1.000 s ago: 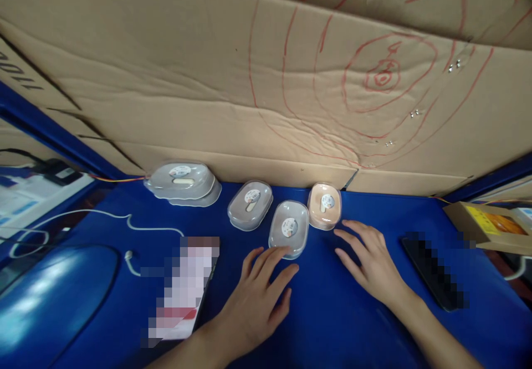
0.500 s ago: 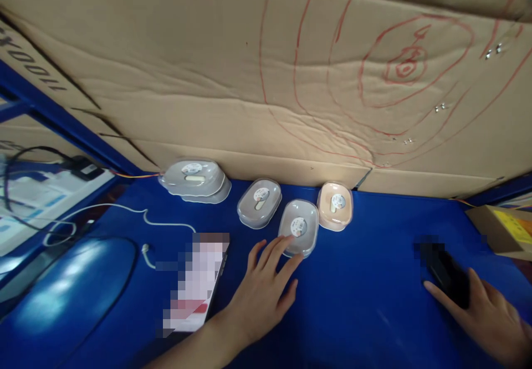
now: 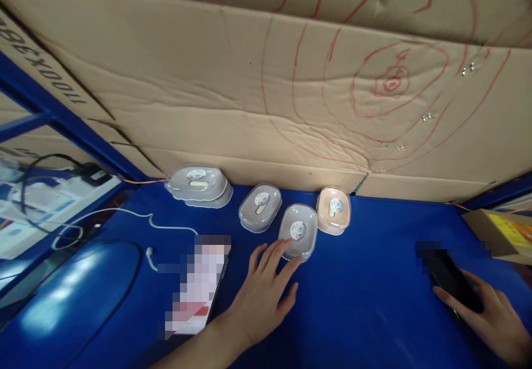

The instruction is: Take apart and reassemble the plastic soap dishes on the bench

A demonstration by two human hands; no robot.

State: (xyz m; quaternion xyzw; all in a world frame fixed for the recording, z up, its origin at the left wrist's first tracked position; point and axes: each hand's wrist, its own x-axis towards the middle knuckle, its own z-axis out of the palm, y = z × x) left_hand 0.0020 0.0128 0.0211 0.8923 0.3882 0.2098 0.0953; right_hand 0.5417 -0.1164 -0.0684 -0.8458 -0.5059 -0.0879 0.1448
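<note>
My left hand [image 3: 266,286] lies with fingers apart, its fingertips on the near edge of a small grey plastic box [image 3: 300,222] with a clear lid and a round label. Behind that box and to its left sits a similar grey box [image 3: 250,205]; to its right is a peach-coloured one [image 3: 328,222]. Farther left, grey boxes [image 3: 208,191] are stacked against the cardboard. At the right, my right hand [image 3: 492,308] is wrapped round a black handheld device [image 3: 455,280], whose far end is pixelated. It is held over the blue surface.
A phone [image 3: 199,288] with a lit, pixelated screen lies left of my left forearm. White cable [image 3: 120,209] and a power strip [image 3: 62,216] are at the left. Cardboard [image 3: 187,81] with red drawn rings walls off the back. A carton [image 3: 490,236] stands at the right edge.
My right hand has moved a little to the right with the black device. My left hand keeps its place on the grey box. The camera view has shifted slightly.
</note>
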